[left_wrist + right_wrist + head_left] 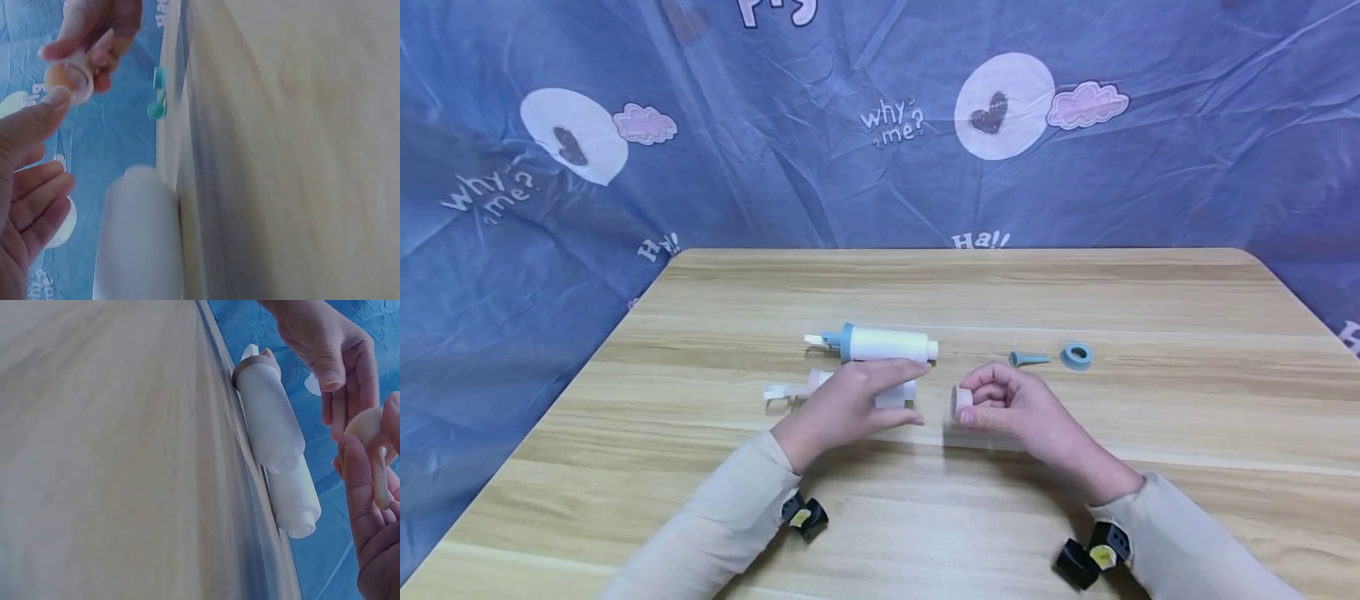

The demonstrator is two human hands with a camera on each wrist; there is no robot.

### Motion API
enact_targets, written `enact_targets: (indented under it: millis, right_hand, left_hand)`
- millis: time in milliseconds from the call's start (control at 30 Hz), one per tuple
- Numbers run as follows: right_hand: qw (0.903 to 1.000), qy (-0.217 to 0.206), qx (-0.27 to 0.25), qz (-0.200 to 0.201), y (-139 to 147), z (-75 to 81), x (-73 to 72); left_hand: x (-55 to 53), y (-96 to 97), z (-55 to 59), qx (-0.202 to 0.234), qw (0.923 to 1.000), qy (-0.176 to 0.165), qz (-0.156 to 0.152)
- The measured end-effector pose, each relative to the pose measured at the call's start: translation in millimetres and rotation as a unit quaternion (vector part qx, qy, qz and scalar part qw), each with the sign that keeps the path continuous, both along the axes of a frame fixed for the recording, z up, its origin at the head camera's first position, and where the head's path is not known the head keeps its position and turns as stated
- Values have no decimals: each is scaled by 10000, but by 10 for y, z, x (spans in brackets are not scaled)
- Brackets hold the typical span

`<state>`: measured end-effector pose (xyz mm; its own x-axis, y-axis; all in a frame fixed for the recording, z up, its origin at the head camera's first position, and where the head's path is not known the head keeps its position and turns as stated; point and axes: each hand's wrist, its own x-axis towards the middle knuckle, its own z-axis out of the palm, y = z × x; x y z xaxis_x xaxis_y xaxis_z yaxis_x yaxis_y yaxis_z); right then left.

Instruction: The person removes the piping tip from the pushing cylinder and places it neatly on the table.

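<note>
My right hand point(1018, 408) pinches a pale pink ring-shaped cap point(962, 402) between thumb and fingers, above the table. The right wrist view also shows a slim pale stem piece point(380, 478) within that hand's grasp. My left hand point(853, 400) has its fingers extended, its fingertips pointing toward the cap with a gap in the head view. Beneath and behind it, partly hidden, lies a white bottle point(895, 399) with a pale pink collar. Just beyond lies a second white bottle point(887, 343) with a teal collar; both lie on their sides, white tips leftward.
A small teal funnel-shaped piece point(1032, 359) and a teal ring point(1075, 365) lie beyond my right hand. Everything rests on a wooden table point(700, 483), with a blue printed cloth point(820, 167) hanging behind. Black cameras are strapped at both wrists.
</note>
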<state>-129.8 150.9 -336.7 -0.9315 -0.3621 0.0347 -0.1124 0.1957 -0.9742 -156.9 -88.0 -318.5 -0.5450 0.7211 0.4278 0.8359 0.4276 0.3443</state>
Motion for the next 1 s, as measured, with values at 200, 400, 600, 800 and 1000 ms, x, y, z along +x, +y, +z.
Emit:
enact_targets:
  millis: [200, 400, 600, 800, 1000]
  right_hand:
    - [9999, 59, -82, 14, -18, -3, 7]
    - [9998, 130, -137, 65, -35, -6, 6]
    - [9992, 243, -298, 136, -54, -25, -4]
    - [9983, 272, -482, 194, -63, -29, -16]
    - [9982, 265, -494, 206, -56, -34, -18]
  left_hand:
    - [38, 118, -69, 727, 9962, -423, -215]
    - [62, 201, -111, 1007, 9924, -692, -162]
    - [54, 246, -141, 1252, 9892, -748, -132]
    - [53, 269, -134, 1342, 9874, -823, -139]
    - [53, 280, -133, 1361, 9867, -866, -191]
